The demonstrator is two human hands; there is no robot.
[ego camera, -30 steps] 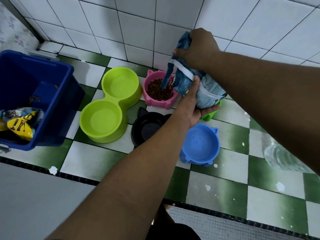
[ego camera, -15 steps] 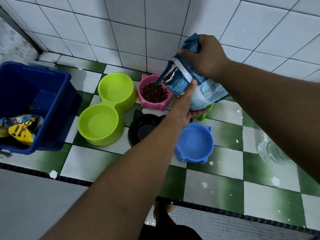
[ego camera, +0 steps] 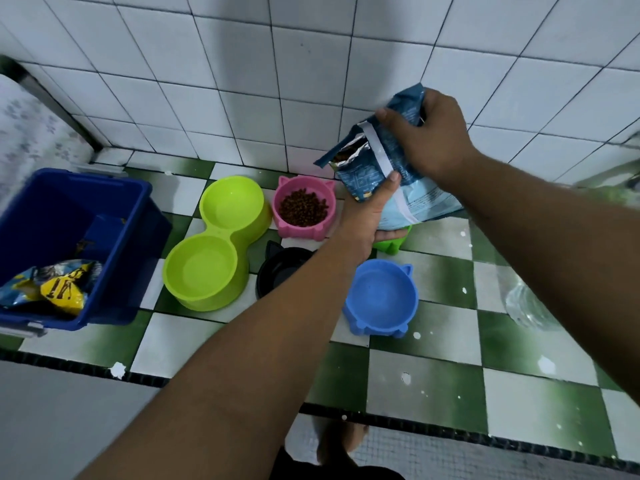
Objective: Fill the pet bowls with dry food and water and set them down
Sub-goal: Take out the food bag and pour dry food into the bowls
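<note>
Kibble is lying in the pink cat-eared plastic bowl [ego camera: 304, 207], and I am holding the open blue foil food bag [ego camera: 360, 178] just right of it, right hand [ego camera: 436, 140] gripping its top, left hand [ego camera: 365, 220] cupping it underneath, probably needing to tip it over an empty bowl next, while the bag is hiding most of a small green plastic bowl [ego camera: 393, 247].

White glazed square wall tiles [ego camera: 242, 64], dark-grouted, fill the upper frame. Below lies a green-and-white chequered tile floor [ego camera: 426, 386] — flecked white — edged by a dark mosaic strip [ego camera: 450, 430] along the bottom. A pale floral-patterned panel [ego camera: 24, 140] stands upper left.
</note>
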